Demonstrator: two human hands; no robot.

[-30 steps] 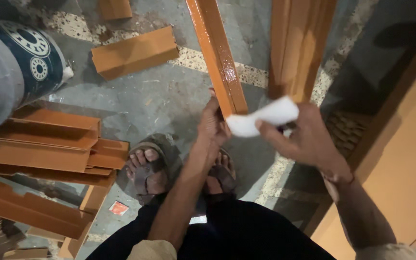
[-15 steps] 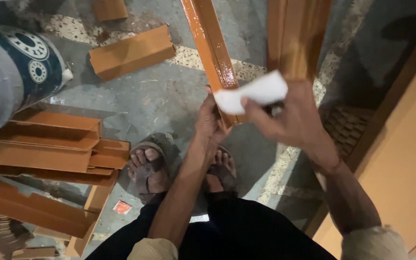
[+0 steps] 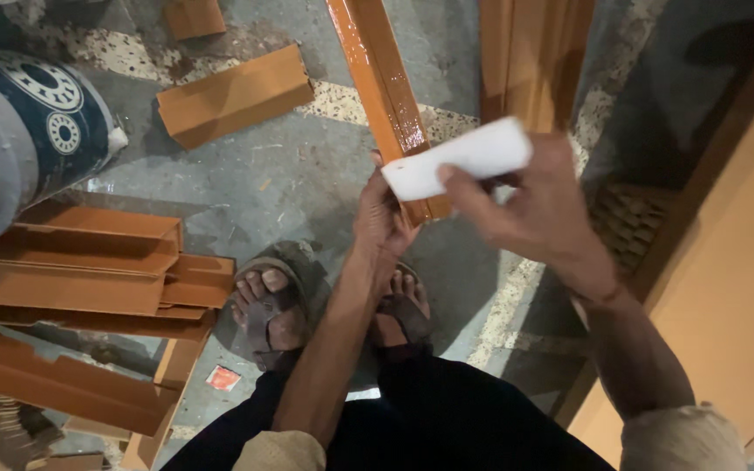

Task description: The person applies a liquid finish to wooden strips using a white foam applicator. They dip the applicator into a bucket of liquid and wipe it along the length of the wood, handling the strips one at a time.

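- Head view, looking straight down: person stands on grey speckled concrete floor, both arms stretched fwd over own sandalled feet.
- Left hand closed round lower end of a long orange-brown wooden strip; fingers wrapped on its underside, thumb side up. Grip firm, holding strip.
- Strip: narrow, straight-edged, L- or channel-like section; top face glossy and wet-looking w/ bright highlights near the hand. Runs from left hand up and left to the top edge of frame.
- Right hand pinches a white rectangular pad, smooth, matte, rounded corners; material cannot tell (foam or folded cloth). Fingers closed on its right end.
- Pad lies across strip just above left hand, touching or just over the glossy face; exact contact cannot tell.
- Beside strip, right: upright orange wooden frame pieces, duller finish.
- Floor, upper left: short orange angle offcut, matte, sharp edges.
- Left: stack of similar long orange mouldings, overlapping, matte.
- Far left: big round container, dark blue w/ white pattern, lying tilted.
- Right edge: flat pale-orange board, smooth.
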